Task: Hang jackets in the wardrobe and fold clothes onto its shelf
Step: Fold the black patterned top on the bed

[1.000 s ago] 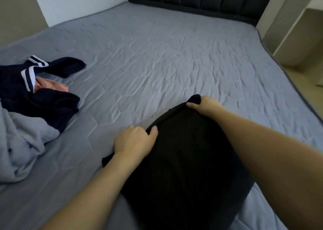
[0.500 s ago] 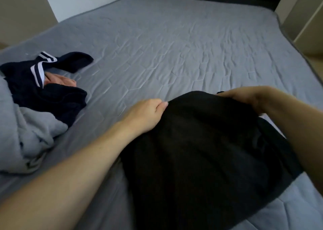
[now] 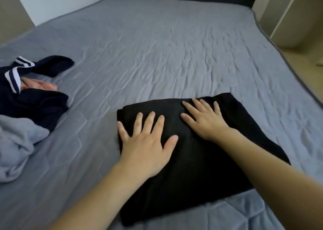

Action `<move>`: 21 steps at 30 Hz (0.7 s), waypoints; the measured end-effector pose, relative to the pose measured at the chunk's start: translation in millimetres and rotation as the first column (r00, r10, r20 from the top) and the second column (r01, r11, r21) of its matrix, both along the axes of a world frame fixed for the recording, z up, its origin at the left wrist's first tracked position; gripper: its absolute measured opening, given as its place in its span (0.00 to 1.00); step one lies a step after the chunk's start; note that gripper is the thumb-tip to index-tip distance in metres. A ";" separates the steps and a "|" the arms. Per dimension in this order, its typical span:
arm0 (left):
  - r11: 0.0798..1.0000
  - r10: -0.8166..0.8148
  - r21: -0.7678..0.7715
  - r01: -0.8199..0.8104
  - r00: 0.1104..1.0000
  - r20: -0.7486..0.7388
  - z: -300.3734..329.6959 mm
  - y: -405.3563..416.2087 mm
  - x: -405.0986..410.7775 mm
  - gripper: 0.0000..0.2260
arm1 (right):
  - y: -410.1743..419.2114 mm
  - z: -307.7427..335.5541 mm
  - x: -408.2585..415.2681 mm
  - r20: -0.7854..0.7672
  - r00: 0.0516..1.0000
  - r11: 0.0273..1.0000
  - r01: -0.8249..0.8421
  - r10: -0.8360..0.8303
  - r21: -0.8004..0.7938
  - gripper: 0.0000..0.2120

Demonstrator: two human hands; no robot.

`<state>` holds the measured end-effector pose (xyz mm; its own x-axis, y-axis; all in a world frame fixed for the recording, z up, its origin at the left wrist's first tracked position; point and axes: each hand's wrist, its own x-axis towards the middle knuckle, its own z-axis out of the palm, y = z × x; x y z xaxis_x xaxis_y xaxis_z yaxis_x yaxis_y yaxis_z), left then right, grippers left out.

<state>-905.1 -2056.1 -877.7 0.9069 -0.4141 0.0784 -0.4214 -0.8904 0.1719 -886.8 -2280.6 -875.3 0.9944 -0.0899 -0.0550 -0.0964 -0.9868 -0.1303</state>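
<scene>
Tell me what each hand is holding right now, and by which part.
Nothing is gripped. The left hand and right hand lie flat, fingers spread, pressing on top of the folded black garment on the bed.

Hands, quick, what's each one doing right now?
Left hand: open, pressing flat on the black cloth.
Right hand: open, pressing flat on it too.

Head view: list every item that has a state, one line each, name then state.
black garment: folded, lying flat on the bed.
left hand: fingers spread, pressing flat on the black garment.
right hand: fingers straight, pressing flat on the black garment.
navy striped garment: crumpled, unfolded.
grey garment: crumpled, unfolded, beside the navy striped garment.
bed: sheet wrinkled.
</scene>
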 end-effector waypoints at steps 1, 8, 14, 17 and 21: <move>1.000 -0.007 0.027 0.008 1.000 -0.027 -10.8 2.8 -0.9 0.34 | 1.0 -13.3 -4.6 -0.003 1.000 1.000 0.016 -0.016 0.019 0.34; 0.968 0.062 0.247 -0.038 0.994 -0.090 -6.1 3.2 24.0 0.34 | -6.0 -33.5 10.0 -0.011 0.998 0.997 0.070 -0.069 0.029 0.34; 0.993 -0.071 0.092 0.075 0.996 -0.051 -5.7 -23.1 -90.6 0.31 | -8.6 -19.2 -10.4 0.011 1.000 1.000 0.007 -0.007 -0.021 0.33; 0.989 0.090 0.131 -0.068 0.983 -0.162 -22.7 19.5 -95.8 0.32 | -17.0 -10.7 -27.1 0.122 0.990 0.971 0.102 -0.077 -0.217 0.35; 0.977 0.199 0.127 -0.172 0.947 -0.254 -16.1 57.1 -91.4 0.35 | -26.3 10.7 -39.8 0.022 0.887 0.887 0.461 -0.460 -0.039 0.46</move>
